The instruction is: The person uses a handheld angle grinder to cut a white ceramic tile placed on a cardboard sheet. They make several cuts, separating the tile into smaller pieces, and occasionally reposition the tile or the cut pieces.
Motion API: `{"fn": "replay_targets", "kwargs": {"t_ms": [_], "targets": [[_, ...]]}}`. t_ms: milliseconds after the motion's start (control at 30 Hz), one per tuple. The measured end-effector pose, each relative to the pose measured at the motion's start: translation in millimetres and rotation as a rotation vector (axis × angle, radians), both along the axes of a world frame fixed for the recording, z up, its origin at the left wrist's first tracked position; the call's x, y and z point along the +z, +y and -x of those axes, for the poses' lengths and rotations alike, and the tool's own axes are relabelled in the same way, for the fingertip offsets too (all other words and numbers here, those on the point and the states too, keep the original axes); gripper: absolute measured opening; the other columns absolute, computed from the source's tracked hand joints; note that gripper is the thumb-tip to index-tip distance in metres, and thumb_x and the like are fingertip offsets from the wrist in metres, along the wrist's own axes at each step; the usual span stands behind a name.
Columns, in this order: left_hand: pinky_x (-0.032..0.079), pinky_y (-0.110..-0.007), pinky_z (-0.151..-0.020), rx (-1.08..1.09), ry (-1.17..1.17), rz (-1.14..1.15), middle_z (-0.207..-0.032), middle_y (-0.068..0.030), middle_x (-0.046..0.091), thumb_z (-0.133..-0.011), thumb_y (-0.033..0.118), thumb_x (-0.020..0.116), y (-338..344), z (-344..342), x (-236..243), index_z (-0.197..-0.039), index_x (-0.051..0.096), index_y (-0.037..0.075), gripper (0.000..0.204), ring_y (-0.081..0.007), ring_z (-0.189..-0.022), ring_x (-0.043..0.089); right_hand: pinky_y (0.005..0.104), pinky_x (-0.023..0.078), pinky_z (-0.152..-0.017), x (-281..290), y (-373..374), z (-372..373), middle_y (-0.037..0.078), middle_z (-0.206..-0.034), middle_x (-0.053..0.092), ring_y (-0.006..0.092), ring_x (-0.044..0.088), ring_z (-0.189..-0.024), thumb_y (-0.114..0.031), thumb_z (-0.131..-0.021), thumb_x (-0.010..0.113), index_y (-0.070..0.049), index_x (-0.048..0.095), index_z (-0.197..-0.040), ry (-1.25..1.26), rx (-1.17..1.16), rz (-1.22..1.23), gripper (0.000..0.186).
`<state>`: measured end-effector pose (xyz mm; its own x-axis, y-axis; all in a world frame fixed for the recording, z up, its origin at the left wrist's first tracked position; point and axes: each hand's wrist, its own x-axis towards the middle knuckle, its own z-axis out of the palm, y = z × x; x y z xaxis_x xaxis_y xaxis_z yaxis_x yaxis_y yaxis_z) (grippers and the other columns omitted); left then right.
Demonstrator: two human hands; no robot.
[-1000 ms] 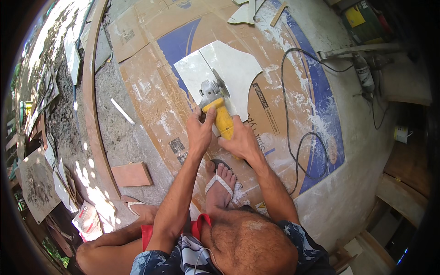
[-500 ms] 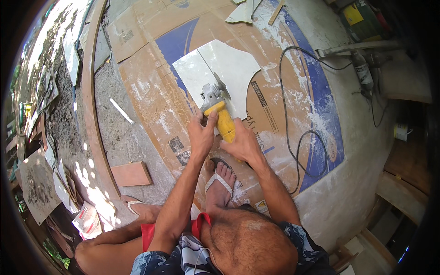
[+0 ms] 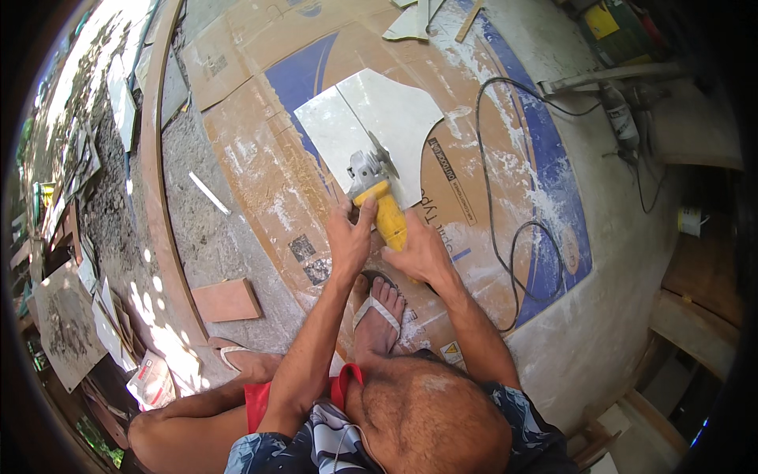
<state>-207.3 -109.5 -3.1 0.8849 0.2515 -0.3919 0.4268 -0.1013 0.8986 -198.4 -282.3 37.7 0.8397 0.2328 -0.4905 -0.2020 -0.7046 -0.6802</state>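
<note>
A yellow angle grinder (image 3: 390,221) with a grey metal head is held between my two hands. My left hand (image 3: 348,231) is closed round its front end, just behind the head, with the thumb on top. Farther back, my right hand (image 3: 420,246) wraps round the yellow body. The thin cutting disc (image 3: 382,155) stands on edge against a pale tile (image 3: 399,107). A dark straight line runs across the tile from its far edge to the disc. The tile has a curved cut-out on its right side and lies flat on a cardboard sheet (image 3: 462,189).
A black cord (image 3: 479,142) loops over the cardboard on the right. Tile offcuts (image 3: 407,25) lie at the far edge. A reddish block (image 3: 227,300) and a long wooden strip (image 3: 155,158) are on the left. My sandalled foot (image 3: 379,312) is close behind the grinder.
The grinder has come slightly toward me along the tile, and the dark line reaches a little nearer. Both hands keep their hold. The whole view has shifted slightly.
</note>
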Motion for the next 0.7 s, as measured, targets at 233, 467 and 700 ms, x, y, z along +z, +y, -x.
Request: {"fn": "replay_targets", "kwargs": {"t_ms": [233,467,700], "targets": [[0.053,-0.036,-0.071,0.070,-0.083,0.001,-0.085,-0.0093,0.073,-0.106,0.040,0.076,-11,8,1,-0.111,0.076,-0.006,0.046,-0.0174,-0.076,0.064,0.0598,0.059,-0.089,-2,-6,8,0.037,-0.101,0.075,0.0565,0.073,-0.099,-0.029,-0.079,0.084,0.005,0.054,-0.126,-0.002,0.014,0.027,0.065],[0.054,-0.037,-0.076,0.083,-0.109,0.025,-0.093,-0.0108,0.073,-0.106,0.039,0.075,-16,15,-6,-0.119,0.075,-0.004,0.044,-0.0178,-0.083,0.065,0.0577,0.058,-0.089,3,-8,13,0.034,-0.105,0.074,0.0550,0.072,-0.102,-0.029,-0.079,0.085,0.002,0.055,-0.126,0.038,0.002,0.055,0.064],[0.055,-0.041,-0.089,0.014,-0.089,0.005,-0.113,-0.0183,0.073,-0.108,0.042,0.073,-15,36,14,-0.127,0.073,-0.006,0.052,-0.0259,-0.099,0.069,0.0561,0.058,-0.089,20,-21,34,0.031,-0.108,0.076,0.0532,0.073,-0.105,-0.029,-0.079,0.087,0.000,0.056,-0.129,0.028,-0.010,0.059,0.066]]}}
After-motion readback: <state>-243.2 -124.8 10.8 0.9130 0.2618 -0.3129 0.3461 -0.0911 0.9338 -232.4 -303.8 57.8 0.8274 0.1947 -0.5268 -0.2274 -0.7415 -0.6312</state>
